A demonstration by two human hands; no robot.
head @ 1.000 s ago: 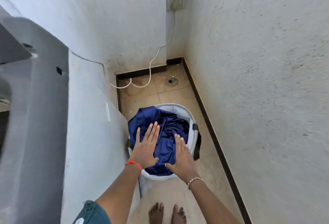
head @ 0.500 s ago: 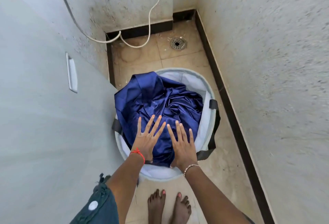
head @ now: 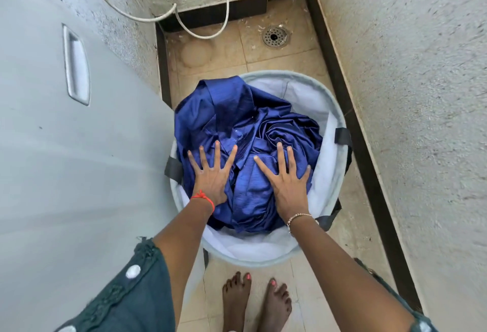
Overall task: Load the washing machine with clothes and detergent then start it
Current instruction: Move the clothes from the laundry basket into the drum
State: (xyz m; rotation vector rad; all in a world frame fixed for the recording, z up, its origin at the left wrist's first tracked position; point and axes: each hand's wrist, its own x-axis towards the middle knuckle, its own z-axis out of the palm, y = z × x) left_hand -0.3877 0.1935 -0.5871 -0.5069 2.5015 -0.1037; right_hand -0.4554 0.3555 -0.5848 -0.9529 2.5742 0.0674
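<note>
We see the left hand (head: 210, 178) and right hand (head: 287, 186) spread flat on the blue clothes (head: 237, 115) directly beneath, centre frame, gripping nothing; both equally near.

I read one crumpled blue satin garment (head: 237, 120), glossy and heaped in the round grey laundry basket (head: 263, 250). One fold overhangs the basket's far-left rim. The basket stands upright on the floor, just beside the side panel of the grey washing machine (head: 79, 160) on my left.

deep blue cloth (head: 237, 120), pale grey basket (head: 311, 86)
</note>
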